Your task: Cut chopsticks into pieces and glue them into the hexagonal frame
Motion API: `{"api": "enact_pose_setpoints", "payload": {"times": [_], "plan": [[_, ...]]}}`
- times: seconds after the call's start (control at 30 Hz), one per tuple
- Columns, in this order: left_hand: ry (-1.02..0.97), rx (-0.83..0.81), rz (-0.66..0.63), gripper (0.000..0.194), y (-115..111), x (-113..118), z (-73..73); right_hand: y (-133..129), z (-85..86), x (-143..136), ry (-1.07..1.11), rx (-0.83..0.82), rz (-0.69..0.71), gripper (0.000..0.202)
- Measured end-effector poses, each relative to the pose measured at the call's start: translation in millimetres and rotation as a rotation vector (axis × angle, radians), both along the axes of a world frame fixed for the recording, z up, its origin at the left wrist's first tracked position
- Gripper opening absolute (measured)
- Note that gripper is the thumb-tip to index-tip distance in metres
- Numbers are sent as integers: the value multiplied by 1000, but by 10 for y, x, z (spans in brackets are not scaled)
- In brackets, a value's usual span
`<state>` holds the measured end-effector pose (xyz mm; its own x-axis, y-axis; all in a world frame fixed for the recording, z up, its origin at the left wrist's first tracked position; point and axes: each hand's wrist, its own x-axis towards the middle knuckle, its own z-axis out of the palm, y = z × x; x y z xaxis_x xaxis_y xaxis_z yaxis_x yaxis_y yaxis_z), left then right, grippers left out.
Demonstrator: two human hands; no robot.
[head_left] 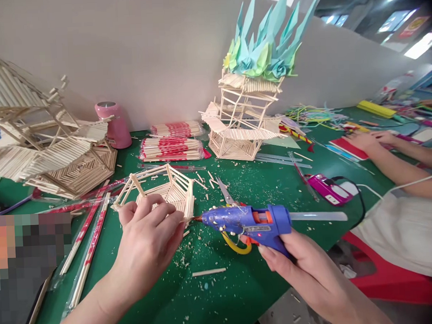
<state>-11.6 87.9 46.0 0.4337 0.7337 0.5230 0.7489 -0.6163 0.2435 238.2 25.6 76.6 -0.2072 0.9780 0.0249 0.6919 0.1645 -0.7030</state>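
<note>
My right hand (310,267) is wrapped round the grip of a blue hot glue gun (233,218), and a clear glue stick (320,216) juts from its back. The nozzle points left and meets the near edge of a small openwork frame of wooden sticks (181,192). Closed over that frame's near side is my left hand (149,232), fingertips pinched by the nozzle; exactly what lies between them is hidden. Scissors (226,192) with yellow handles lie partly beneath the gun. One loose stick (209,272) rests on the green table (222,305).
Stick towers stand at left (68,154) and behind (249,108), the latter topped with folded paper. Packs of chopsticks (172,148), a pink bottle (114,126), a phone (24,294) and a magenta power strip (326,188) surround the work. Another person's hands (365,143) are at right.
</note>
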Motion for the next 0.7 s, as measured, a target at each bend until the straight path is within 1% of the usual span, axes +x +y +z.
{"api": "enact_pose_setpoints", "payload": {"times": [0.2,0.4,0.57,0.7], "plan": [[22,38,10,13,-12,3,-47,9,-53,22,-59,22,-8,29],[81,115,15,13,-3,-5,-78,6,-48,2,-79,78,-25,22],[74,115,6,15,9,-3,-86,13,-22,-16,-104,75,-34,21],[64,119,5,15,14,-3,-84,54,18,-24,-138,89,14,21]]}}
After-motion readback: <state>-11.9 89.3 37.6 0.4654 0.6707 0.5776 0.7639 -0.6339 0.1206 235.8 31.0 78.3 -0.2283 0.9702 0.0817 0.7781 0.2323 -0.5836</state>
